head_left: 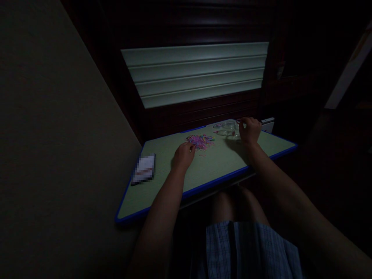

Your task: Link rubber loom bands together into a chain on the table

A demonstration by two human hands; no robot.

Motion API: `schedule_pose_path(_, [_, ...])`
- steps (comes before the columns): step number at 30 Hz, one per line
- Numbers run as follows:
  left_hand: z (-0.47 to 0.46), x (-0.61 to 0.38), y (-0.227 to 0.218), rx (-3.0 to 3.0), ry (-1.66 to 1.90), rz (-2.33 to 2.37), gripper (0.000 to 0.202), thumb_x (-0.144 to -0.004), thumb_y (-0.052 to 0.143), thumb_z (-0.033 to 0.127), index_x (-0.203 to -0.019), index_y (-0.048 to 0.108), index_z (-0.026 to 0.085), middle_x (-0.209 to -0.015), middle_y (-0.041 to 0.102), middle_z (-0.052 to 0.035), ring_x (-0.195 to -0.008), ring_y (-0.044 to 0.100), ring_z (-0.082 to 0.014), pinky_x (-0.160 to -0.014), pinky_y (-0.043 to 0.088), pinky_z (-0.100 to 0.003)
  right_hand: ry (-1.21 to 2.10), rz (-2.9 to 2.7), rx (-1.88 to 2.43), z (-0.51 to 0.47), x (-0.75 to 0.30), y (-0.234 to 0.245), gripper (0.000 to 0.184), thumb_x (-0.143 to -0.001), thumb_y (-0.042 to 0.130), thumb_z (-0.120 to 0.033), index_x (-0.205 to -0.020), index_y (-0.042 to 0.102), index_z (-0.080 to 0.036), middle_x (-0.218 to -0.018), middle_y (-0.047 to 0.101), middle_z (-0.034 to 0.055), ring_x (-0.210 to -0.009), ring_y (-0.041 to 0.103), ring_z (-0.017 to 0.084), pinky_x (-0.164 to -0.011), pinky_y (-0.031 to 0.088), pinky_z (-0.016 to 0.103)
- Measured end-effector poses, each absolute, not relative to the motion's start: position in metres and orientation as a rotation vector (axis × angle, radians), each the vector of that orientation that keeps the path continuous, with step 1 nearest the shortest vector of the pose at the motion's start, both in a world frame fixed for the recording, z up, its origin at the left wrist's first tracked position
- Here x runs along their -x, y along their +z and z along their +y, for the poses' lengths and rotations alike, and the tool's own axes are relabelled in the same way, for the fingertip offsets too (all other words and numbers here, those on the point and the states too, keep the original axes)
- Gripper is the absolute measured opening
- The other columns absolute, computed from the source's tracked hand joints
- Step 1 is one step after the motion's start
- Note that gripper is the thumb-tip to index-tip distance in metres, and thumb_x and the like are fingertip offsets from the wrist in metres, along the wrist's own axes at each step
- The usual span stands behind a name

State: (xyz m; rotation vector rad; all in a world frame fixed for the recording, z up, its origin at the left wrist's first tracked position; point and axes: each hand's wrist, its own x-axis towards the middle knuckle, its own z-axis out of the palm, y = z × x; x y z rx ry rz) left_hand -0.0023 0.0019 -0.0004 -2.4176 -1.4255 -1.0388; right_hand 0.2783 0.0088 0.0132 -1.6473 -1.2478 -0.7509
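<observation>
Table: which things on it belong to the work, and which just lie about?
Likely in use:
- colourful pile, at left hand
- clear pieces, by right hand
- pink loop

Seemingly lying about:
- pixelated item, table's left side

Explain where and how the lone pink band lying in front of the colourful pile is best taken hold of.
Probably pinch the pink band at its right end, coming down from the near right. It lies flat as a thin, narrow loop, offering little height to grip; the colourful pile sits beyond it and the left hand to its left.
</observation>
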Motion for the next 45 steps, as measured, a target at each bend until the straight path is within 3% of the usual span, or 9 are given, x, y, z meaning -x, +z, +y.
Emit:
schedule_pose_path(27, [0.002,0.001,-0.002,2.403,-1.022,-1.414,0.025,-0.081,0.042,0.032,-0.079,0.062,0.017,-0.080,0.061,-0.0069,-0.076,0.053,-0.0157,-0.068,0.037,-0.025,-0.745,-1.277,1.689,0.009,-0.276,0.010,0.025,-0.079,0.038,-0.022,-0.087,0.060,-0.017,-0.086,0.058,0.0098,-0.084,0.045,0.022,-0.075,0.024,0.035])
schedule_pose_path(38, [0.002,0.001,-0.003,2.416,-0.911,-1.443,0.026,-0.083,0.039,0.030,-0.089,0.061,0.017,-0.086,0.061,-0.0062,-0.081,0.053,-0.0150,-0.072,0.038,-0.025,-0.790,-1.945,1.464,-0.001,-0.211,0.012,0.025,-0.082,0.038,-0.021,-0.092,0.061,-0.016,-0.089,0.059,0.0094,-0.086,0.045,0.021,-0.077,0.024,0.032])
schedule_pose_path(45, [0.001,0.000,-0.002,2.412,-0.870,-1.469,0.026,-0.083,0.039,0.030,-0.089,0.060,0.017,-0.089,0.061,-0.0064,-0.083,0.054,-0.0149,-0.073,0.038,-0.024,-0.616,-2.215,1.429,-0.002,-0.190,0.014,0.027,-0.083,0.038,-0.022,-0.093,0.062,-0.013,-0.086,0.060,0.0102,-0.084,0.049,0.019,-0.074,0.027,0.029])
